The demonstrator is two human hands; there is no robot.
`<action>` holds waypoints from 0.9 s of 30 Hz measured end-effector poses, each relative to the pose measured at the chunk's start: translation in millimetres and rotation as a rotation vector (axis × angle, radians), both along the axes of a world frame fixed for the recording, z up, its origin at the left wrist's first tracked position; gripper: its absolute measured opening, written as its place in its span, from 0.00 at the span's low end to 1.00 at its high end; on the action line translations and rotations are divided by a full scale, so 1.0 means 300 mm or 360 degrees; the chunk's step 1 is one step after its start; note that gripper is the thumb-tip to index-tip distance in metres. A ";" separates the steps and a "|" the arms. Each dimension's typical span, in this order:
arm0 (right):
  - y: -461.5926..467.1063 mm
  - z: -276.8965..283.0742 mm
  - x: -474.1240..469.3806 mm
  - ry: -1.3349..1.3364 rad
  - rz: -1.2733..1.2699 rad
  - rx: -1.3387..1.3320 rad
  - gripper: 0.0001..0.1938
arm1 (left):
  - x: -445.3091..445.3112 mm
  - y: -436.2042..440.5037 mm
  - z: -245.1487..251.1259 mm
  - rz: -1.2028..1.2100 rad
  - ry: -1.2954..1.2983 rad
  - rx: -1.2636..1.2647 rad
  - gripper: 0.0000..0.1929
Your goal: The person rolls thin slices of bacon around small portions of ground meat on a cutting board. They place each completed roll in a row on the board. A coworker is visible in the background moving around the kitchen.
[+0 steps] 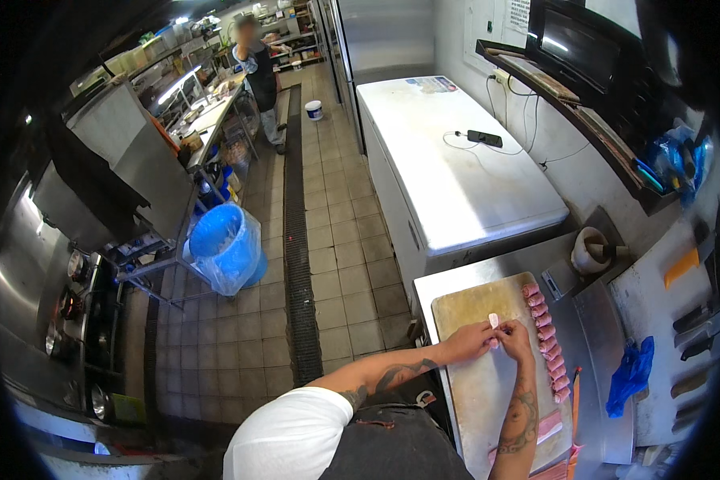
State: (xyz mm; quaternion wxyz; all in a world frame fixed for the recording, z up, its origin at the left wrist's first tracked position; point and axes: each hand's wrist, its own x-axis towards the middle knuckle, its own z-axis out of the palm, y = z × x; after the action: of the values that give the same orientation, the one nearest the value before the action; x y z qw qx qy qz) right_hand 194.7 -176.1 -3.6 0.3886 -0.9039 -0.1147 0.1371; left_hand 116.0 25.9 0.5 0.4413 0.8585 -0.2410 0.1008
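My left hand (pixel 470 342) and my right hand (pixel 515 339) meet over a worn cutting board (pixel 462 306). Between their fingers is a small piece of pink meat (pixel 494 344), with a pale strip (pixel 493 320) sticking up beyond the fingertips. Both hands pinch it, and the fingers hide part of it. Along the board's right edge runs a row of several rolled pieces of raw meat (pixel 546 333). Flat meat slices (pixel 550 425) lie by my right forearm, which partly covers them.
A white chest freezer (pixel 438 156) bearing a phone (pixel 485 138) adjoins the steel counter. A mortar (pixel 589 251), blue plastic bag (pixel 630 378) and knives (pixel 696 348) are on the right. A lined blue bin (pixel 225 246) stands left; another person (pixel 261 78) stands farther back.
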 end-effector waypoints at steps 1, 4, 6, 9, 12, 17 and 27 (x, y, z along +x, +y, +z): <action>-0.005 0.006 -0.003 -0.0041 0.0055 -0.0028 0.08 | 0.000 0.001 0.004 0.0021 0.0040 -0.0047 0.16; -0.021 0.012 -0.013 0.0094 0.0087 0.0141 0.10 | 0.008 0.004 0.013 0.0064 0.0105 -0.0055 0.16; -0.023 0.009 -0.029 0.0058 0.0151 0.0317 0.12 | 0.020 0.011 0.016 0.0038 0.0040 -0.0073 0.14; -0.025 0.022 -0.057 -0.0006 0.0062 0.0329 0.15 | 0.051 0.016 0.016 -0.0109 0.0138 0.0112 0.13; 0.002 0.059 -0.085 -0.0146 0.0020 0.0307 0.16 | 0.071 0.019 0.015 -0.0136 0.0258 0.0244 0.13; 0.056 0.104 -0.189 -0.0652 0.0135 0.0052 0.16 | 0.066 0.015 0.014 -0.0083 0.0247 0.0099 0.14; 0.051 0.116 -0.182 -0.0772 0.0191 -0.0148 0.13 | 0.112 0.020 -0.007 -0.0132 0.0235 -0.0139 0.10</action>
State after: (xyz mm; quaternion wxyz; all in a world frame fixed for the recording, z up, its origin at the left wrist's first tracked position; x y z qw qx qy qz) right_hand 140.2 -160.7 31.3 0.2989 -0.9188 -0.2516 -0.0558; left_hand 149.8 32.0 -1.8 0.4987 0.8328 -0.2384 0.0293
